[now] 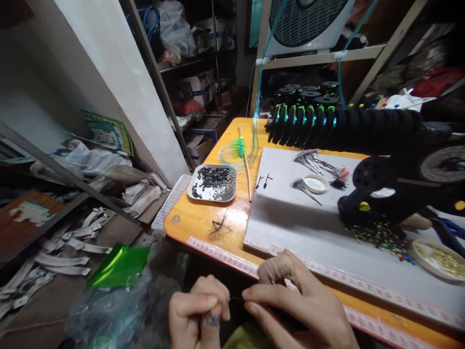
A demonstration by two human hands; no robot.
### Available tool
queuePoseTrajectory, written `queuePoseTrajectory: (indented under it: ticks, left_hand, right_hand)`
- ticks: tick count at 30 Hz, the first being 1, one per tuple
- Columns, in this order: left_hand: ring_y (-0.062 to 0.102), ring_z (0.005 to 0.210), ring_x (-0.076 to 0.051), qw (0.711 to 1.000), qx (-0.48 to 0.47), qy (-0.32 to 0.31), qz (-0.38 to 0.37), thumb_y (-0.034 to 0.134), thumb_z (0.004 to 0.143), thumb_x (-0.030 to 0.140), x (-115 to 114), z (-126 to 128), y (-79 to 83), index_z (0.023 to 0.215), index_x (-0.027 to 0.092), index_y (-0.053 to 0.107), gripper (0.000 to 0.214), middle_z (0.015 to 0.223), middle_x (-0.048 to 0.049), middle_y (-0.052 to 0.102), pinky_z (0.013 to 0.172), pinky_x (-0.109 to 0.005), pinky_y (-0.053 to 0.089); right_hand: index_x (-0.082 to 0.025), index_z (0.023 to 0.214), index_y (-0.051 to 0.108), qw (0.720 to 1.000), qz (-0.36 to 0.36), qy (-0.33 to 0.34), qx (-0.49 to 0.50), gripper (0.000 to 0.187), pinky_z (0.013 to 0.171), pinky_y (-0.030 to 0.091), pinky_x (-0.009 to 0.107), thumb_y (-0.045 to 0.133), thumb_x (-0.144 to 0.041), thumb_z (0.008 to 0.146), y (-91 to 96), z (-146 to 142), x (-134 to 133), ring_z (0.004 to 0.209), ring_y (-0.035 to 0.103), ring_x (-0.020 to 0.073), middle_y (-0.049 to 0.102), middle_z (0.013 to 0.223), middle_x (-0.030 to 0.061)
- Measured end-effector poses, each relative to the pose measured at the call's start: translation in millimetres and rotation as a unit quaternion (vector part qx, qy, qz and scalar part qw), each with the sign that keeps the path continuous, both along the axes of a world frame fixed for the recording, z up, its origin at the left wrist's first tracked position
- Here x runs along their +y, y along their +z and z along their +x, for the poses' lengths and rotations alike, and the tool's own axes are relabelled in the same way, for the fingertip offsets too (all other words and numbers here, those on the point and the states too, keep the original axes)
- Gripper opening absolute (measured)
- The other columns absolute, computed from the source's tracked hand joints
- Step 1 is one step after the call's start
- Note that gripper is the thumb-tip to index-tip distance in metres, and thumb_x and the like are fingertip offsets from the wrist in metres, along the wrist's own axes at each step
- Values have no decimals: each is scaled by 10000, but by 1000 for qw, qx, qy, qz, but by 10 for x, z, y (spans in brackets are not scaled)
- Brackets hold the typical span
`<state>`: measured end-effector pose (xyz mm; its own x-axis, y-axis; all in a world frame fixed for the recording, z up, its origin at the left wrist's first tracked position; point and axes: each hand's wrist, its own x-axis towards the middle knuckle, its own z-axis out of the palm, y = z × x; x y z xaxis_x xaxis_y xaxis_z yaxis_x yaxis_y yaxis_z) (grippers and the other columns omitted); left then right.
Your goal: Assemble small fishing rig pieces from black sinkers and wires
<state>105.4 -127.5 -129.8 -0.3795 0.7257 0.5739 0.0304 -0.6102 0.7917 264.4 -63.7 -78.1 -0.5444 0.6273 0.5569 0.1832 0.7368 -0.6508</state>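
Observation:
My left hand (199, 308) and my right hand (301, 303) face each other in front of the table's near edge. Both are closed in pinches. Between their fingertips runs a thin dark strand (237, 299), too small to name surely; its right end goes into my right thumb and finger. At my left fingertips a small bluish bit shows, and more bluish flecks sit by my left thumb. One bent finger of my right hand wears a tan wrap (276, 269). Nearest on the table lies a little bundle of brown, wiry threads (220, 224).
A white tray (194, 193) holds small black and metallic pieces. Beside it lie a wooden stick (248, 177) and coiled line (227, 155). On the white board (290, 232) are tufted bundles (308, 160), a white ring (316, 183) and coloured beads (381, 240). A black spooled machine (378, 128) overhangs the right.

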Motion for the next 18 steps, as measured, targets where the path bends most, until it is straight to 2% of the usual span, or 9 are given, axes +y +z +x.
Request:
queuePoseTrajectory:
  ticks: [5, 11, 18]
  left_hand:
    - [536, 538, -132, 1000, 9, -1, 20, 511, 985, 196, 9, -34, -21, 1087, 307, 619, 186, 647, 35, 575, 532, -300, 467]
    - [522, 459, -121, 998, -10, 42, 42, 596, 945, 236, 60, 10, 19, 1014, 304, 674, 125, 578, 44, 577, 473, -275, 456]
    - [477, 479, -116, 996, -33, 69, 35, 579, 952, 205, 86, 123, 47, 985, 289, 633, 105, 587, 59, 556, 500, -276, 437]
  right_hand:
    - [-188, 936, 726, 1000, 3, 2, -3, 158, 654, 562, 291, 646, -71, 866, 4, 35, 27, 746, 625, 181, 604, 805, 68]
    - [-184, 926, 738, 999, 19, 17, -20, 173, 637, 561, 291, 642, -57, 857, -5, 16, 35, 723, 626, 182, 611, 777, 68]
    - [-187, 923, 734, 1000, -6, 9, -16, 161, 626, 550, 270, 647, -64, 866, 34, 29, 7, 739, 616, 176, 599, 800, 68]
